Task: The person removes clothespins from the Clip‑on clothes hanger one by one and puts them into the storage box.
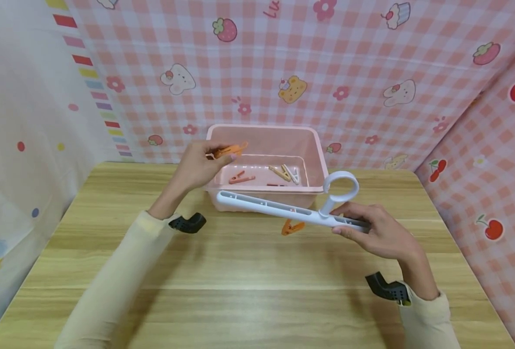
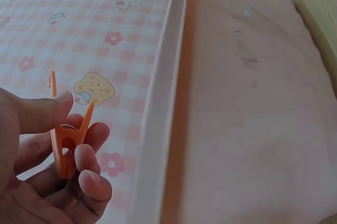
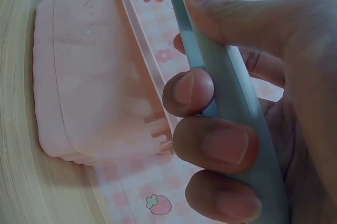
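Note:
In the head view, my left hand [image 1: 196, 167] is over the left side of a pink plastic bin [image 1: 257, 199], pinching an orange clothespin [image 1: 233, 149]. The left wrist view shows that clothespin [image 2: 68, 142] between thumb and curled fingers, its ends spread apart. My right hand [image 1: 381, 232] grips one end of a pale blue bar-shaped hanger [image 1: 270, 207] with a ring hook [image 1: 356, 184] on top. Tilted slightly, the bar crosses in front of the bin. A second orange clothespin [image 1: 288, 229] hangs below the bar, showing also at the top of the right wrist view.
Inside the bin lie several clothespins: a pink one [image 1: 241, 178], a yellow one [image 1: 279, 172] and a white one [image 1: 292, 175] among them. The bin stands at the back of a wooden table [image 1: 257, 291], against a pink checked cloth [image 1: 257, 72]. More patterned cloth hangs at both sides.

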Motion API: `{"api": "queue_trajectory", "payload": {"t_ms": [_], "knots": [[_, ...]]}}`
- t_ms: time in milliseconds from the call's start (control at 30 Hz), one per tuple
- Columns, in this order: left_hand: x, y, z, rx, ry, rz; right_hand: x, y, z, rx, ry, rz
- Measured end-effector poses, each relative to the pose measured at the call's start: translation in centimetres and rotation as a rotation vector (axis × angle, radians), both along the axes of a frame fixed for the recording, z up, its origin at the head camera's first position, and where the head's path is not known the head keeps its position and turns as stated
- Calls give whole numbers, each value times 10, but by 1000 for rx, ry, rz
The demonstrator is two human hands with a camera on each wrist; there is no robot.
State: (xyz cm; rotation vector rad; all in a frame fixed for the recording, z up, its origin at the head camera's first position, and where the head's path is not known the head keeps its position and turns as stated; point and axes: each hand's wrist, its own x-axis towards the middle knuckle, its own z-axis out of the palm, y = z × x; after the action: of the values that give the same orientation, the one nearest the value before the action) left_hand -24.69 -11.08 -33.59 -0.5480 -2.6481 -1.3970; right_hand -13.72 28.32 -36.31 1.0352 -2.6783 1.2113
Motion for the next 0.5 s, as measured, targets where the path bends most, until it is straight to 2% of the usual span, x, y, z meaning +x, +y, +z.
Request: {"api": "queue_trajectory", "payload": {"t_ms": [167, 400, 500], "knots": [[-13, 6, 4, -51, -2, -8, 0, 0, 1, 5, -4, 0], [-33, 13, 6, -113, 35, -40, -1, 1, 0, 1, -7, 3], [-40, 17, 6, -128, -3, -47, -1, 1, 0, 3, -1, 5]]}}
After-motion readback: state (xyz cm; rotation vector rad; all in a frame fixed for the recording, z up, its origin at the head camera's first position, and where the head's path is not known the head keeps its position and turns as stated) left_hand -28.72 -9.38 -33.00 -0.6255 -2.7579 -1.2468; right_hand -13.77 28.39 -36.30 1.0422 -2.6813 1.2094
